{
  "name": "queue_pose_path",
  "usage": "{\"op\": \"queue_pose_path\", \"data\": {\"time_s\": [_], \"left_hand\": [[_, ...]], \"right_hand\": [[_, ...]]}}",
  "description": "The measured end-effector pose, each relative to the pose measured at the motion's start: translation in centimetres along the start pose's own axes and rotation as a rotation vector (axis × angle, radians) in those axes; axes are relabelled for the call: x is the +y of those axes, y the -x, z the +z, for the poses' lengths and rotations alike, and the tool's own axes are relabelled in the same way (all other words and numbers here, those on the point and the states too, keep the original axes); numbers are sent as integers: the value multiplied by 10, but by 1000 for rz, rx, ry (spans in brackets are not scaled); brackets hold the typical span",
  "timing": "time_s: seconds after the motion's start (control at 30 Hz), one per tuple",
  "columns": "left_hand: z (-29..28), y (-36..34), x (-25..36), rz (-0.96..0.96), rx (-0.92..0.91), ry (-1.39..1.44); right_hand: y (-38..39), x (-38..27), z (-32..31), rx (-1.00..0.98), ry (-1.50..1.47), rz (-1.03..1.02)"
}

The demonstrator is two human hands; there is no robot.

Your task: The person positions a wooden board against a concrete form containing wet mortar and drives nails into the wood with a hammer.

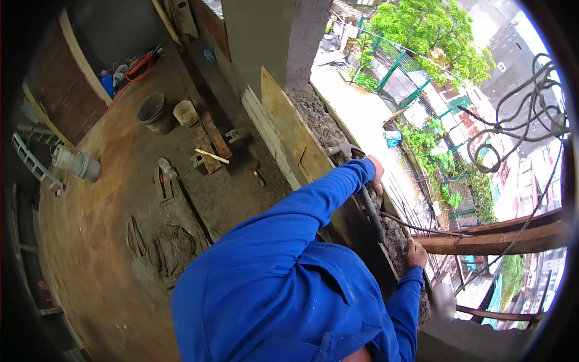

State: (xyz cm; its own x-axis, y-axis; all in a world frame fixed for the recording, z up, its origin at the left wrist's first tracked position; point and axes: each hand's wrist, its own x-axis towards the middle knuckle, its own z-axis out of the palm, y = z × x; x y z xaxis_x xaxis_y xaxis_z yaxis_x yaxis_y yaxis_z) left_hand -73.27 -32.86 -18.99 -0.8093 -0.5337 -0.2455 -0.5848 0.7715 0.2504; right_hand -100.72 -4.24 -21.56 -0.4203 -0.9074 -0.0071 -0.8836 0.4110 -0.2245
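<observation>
My left hand (376,174), in a blue sleeve, is at the far edge of a narrow wet concrete strip (310,111), beside a claw hammer (344,151) whose dark handle lies along it, partly under my forearm. That hand's fingers are bent over something I cannot make out. Lower down, my right hand (416,254) curls at the same edge near a wooden beam (494,240) and a thin bar, its grip partly hidden. A plywood board (277,114) lines the strip's inner side. Below my right hand is a blurred pale rounded object (444,298).
At left are buckets (152,114), a ladder (33,160), planks (205,139) and small tools on the rough floor. A plastered column (265,36) rises above the strip. Outside, coiled rope (518,114) hangs over a drop with fencing, a tree and roofs below.
</observation>
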Motion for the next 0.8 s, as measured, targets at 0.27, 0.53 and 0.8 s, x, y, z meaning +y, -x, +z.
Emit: {"op": "queue_pose_path", "data": {"time_s": [0.27,0.53,0.8], "left_hand": [[3,13,6,-20,58,11],[4,12,10,-53,121,25],[-7,-5,23,7,-103,-261]], "right_hand": [[2,5,2,-10,-21,15],[-3,41,17,-71,347,-265],[8,26,17,13,378,-111]]}}
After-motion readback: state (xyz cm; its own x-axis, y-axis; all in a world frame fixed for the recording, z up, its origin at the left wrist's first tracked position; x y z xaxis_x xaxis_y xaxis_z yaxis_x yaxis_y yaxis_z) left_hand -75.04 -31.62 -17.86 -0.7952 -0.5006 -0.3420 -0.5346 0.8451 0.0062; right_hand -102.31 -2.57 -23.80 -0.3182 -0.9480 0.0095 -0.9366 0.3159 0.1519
